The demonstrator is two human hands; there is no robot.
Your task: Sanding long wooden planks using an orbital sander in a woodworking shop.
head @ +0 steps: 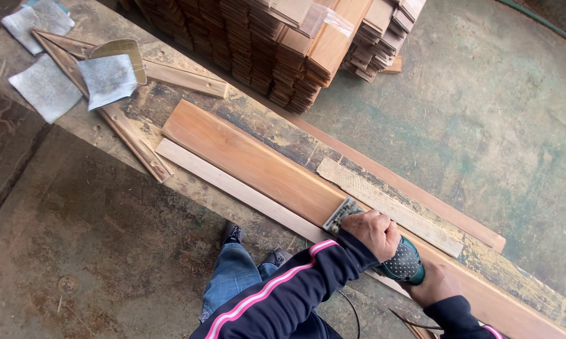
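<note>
A long reddish-brown wooden board (251,162) lies diagonally on a worn workbench (170,103). A teal electric sander (403,262) rests on the board's near part, its flat pad (341,215) pressed on the wood. My left hand (372,232) grips the front of the sander from above. My right hand (435,284) holds its rear end. Both sleeves are dark with pink stripes.
A pale thin batten (233,183) lies along the board's near side. A strip of sandpaper (390,206) lies beyond it. Grey sandpaper sheets (107,78) and wood strips sit at the bench's far left. Stacked boards (283,44) stand on the concrete floor behind.
</note>
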